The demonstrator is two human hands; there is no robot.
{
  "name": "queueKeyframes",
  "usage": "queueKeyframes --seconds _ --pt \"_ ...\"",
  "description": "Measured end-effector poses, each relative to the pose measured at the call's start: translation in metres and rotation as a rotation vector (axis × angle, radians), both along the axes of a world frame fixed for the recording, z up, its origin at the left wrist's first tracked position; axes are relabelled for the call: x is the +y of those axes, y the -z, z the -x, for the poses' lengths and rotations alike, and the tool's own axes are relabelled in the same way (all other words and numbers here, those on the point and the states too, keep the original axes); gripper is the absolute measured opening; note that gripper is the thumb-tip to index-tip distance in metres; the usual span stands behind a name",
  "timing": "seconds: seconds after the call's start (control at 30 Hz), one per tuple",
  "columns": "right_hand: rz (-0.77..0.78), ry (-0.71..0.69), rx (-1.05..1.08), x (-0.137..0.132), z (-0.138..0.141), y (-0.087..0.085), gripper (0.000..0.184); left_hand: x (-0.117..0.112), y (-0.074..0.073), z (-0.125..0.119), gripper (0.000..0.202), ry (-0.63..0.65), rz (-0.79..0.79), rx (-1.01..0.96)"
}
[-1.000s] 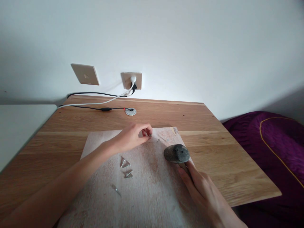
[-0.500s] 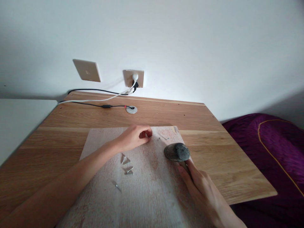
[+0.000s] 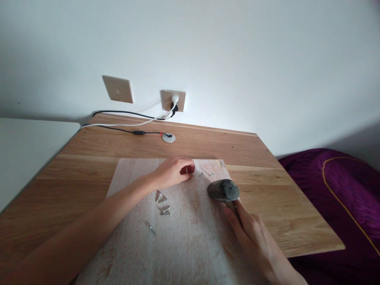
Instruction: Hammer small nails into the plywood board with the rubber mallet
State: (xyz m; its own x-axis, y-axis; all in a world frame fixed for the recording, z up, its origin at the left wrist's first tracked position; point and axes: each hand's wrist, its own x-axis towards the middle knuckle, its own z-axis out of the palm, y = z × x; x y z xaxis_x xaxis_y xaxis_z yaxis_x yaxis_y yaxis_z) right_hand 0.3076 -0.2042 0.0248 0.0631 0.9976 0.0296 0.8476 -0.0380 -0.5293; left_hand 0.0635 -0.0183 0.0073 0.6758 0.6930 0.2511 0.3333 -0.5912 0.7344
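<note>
My left hand (image 3: 175, 173) rests at the far part of a pale, worn wooden board (image 3: 181, 237). Its thumb and fingertips pinch a small metal nail (image 3: 191, 173), mostly hidden by the fingers. My right hand (image 3: 252, 233) is wrapped round the handle of a mallet with a dark, blunt head (image 3: 223, 190), held over the board's right side. Just right of my left fingertips are a short nail (image 3: 201, 174) and a longer nail (image 3: 211, 174). Several loose nails (image 3: 164, 204) lie left of the middle, and a single nail (image 3: 152, 229) lies nearer to me.
The board lies on a wooden desk (image 3: 261, 178). Cables run along the back to a wall socket (image 3: 181, 97), past a round cable grommet (image 3: 168, 137). A white surface (image 3: 35, 154) adjoins at the left. Purple fabric (image 3: 308, 178) bulges beyond the desk's right edge.
The view has shifted slightly, so most of the scene sits a little farther right. Both hands keep nearly the same pose over the board, with the same holds.
</note>
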Motion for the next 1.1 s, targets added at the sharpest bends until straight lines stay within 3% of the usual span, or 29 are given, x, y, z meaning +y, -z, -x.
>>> queueKeyframes --seconds 0.1,0.17,0.47,0.67,0.83,1.0,1.1 --pt "0.160 -0.007 0.116 0.002 0.001 -0.007 0.044 -0.001 0.001 0.000 0.015 -0.001 -0.010 -0.011" --pt "0.185 -0.023 0.149 0.004 0.003 -0.014 0.045 -0.003 0.002 0.000 0.017 -0.002 -0.014 -0.026" --pt "0.033 -0.124 0.079 0.038 0.022 -0.049 0.037 -0.002 0.008 0.001 0.033 0.011 0.055 -0.083" --pt "0.095 -0.273 0.037 0.059 0.034 -0.046 0.028 -0.001 0.011 0.002 0.039 0.018 0.052 -0.087" --pt "0.022 -0.249 0.017 0.060 0.035 -0.050 0.031 0.000 0.011 0.002 0.036 0.055 0.051 -0.108" --pt "0.091 -0.284 0.009 0.060 0.036 -0.048 0.026 0.000 0.010 0.002 0.039 0.007 0.062 -0.095" --pt "0.013 -0.277 0.030 0.059 0.036 -0.045 0.029 -0.001 0.010 0.002 0.039 0.016 0.040 -0.070"
